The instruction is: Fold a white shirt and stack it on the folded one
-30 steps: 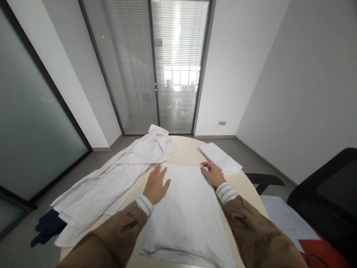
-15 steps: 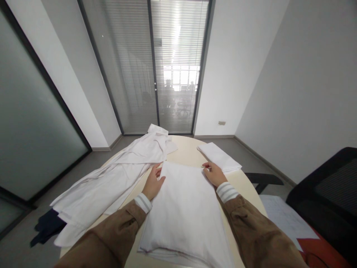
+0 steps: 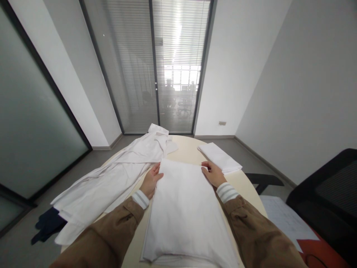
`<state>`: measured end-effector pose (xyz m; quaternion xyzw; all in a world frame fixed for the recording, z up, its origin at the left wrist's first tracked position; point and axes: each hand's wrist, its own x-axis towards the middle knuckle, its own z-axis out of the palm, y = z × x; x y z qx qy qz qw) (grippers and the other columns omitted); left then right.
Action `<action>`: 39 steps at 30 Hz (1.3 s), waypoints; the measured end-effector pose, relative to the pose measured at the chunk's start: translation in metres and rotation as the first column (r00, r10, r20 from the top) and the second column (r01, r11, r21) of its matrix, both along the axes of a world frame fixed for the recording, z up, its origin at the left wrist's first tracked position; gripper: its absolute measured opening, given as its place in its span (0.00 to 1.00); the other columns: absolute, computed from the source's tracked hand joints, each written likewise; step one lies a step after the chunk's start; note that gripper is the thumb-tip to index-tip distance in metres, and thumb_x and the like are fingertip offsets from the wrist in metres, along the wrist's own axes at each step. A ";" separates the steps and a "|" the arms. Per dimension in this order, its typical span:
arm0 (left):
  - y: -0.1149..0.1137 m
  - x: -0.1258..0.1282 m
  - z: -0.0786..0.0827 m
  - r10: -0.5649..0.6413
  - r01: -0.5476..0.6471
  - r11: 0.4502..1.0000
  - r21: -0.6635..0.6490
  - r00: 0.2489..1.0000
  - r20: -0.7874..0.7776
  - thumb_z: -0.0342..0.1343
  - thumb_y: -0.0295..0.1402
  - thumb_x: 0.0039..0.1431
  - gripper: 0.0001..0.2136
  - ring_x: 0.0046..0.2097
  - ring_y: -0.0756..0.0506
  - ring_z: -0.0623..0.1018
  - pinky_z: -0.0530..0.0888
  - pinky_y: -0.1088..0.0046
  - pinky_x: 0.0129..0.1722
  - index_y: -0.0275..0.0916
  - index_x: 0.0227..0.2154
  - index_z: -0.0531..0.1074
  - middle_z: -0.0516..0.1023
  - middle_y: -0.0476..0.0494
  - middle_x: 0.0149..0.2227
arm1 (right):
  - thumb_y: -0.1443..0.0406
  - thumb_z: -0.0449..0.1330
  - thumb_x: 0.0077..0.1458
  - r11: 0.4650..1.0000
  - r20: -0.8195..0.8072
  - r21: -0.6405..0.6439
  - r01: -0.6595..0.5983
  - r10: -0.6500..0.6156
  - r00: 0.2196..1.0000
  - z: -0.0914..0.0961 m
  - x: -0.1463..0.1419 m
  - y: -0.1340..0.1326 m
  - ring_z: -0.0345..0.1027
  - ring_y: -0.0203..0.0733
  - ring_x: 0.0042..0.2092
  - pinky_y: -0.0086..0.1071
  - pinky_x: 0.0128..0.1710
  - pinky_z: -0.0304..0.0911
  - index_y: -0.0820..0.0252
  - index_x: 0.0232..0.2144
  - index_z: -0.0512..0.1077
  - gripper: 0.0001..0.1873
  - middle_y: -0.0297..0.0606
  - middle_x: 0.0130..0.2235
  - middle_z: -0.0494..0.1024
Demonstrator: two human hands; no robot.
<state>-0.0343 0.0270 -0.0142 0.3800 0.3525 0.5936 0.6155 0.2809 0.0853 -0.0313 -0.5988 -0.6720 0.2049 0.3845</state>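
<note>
A folded white cloth garment [image 3: 186, 212] lies lengthwise before me on the round table, its layered folds showing at the near end. At its far left corner my left hand [image 3: 150, 180] is closed on the edge, thumb on top and fingers partly behind the cloth. My right hand [image 3: 213, 174] pinches the far right corner between thumb and fingers. Left of this, a loose white garment with long sleeves [image 3: 117, 178] is spread out, its lower end hanging past the table's side. Beyond my right hand rests a smaller folded white cloth [image 3: 219, 157].
The pale round table [image 3: 185, 149] has its curved far edge toward a glass partition with blinds [image 3: 178, 74]. A black chair [image 3: 329, 193] stands at right, near papers [image 3: 284, 214] on a red surface [image 3: 320, 253]. Something dark blue [image 3: 48, 223] lies low at left.
My left hand has moved slightly left and away from me, and the garment's far left corner has shifted with it. Its top looks straighter. My right hand has barely moved.
</note>
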 end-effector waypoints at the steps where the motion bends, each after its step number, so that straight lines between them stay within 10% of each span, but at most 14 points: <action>1: 0.000 0.000 0.002 0.003 -0.003 1.000 0.014 1.000 0.006 0.65 0.27 0.44 0.32 0.55 0.37 0.76 0.72 0.57 0.56 0.36 0.56 0.66 0.75 0.33 0.57 | 0.57 0.58 0.54 1.000 -0.038 0.003 0.005 -0.005 0.999 0.000 0.000 0.000 0.74 0.45 0.41 0.42 0.48 0.68 0.59 0.47 0.72 0.19 0.43 0.45 0.81; 5: 0.001 -0.002 0.007 0.033 -0.036 0.996 0.085 0.999 0.035 0.64 0.29 0.46 0.31 0.57 0.37 0.74 0.70 0.58 0.58 0.37 0.57 0.67 0.74 0.36 0.58 | 0.54 0.61 0.54 0.994 -0.299 -0.103 -0.020 -0.012 0.954 0.005 -0.007 -0.004 0.76 0.48 0.43 0.46 0.49 0.70 0.58 0.56 0.66 0.30 0.44 0.43 0.82; 11: 0.006 -0.008 0.009 0.042 -0.047 0.995 0.084 0.997 0.058 0.65 0.33 0.50 0.31 0.55 0.38 0.77 0.71 0.57 0.58 0.38 0.58 0.67 0.77 0.37 0.55 | 0.55 0.71 0.44 0.847 -0.659 -0.245 -0.472 0.212 0.722 0.010 -0.019 -0.016 0.78 0.54 0.44 0.48 0.46 0.73 0.59 0.49 0.70 0.31 0.45 0.44 0.82; 22: -0.007 -0.002 0.006 -0.273 0.275 0.959 -0.063 0.961 0.030 0.70 0.29 0.45 0.33 0.49 0.34 0.80 0.77 0.55 0.50 0.34 0.56 0.68 0.80 0.33 0.49 | 0.55 0.72 0.42 0.968 -0.724 -0.089 -0.236 0.100 0.683 0.019 -0.019 -0.012 0.78 0.54 0.45 0.48 0.49 0.73 0.55 0.48 0.68 0.32 0.42 0.45 0.82; 39: 0.000 -0.005 0.006 -0.052 0.052 0.999 -0.002 0.999 -0.012 0.58 0.22 0.38 0.38 0.47 0.36 0.82 0.77 0.56 0.49 0.34 0.59 0.65 0.82 0.38 0.46 | 0.62 0.70 0.41 0.909 -0.722 -0.036 -0.415 0.264 0.640 0.026 -0.020 -0.024 0.74 0.56 0.53 0.48 0.49 0.72 0.52 0.62 0.58 0.46 0.44 0.58 0.75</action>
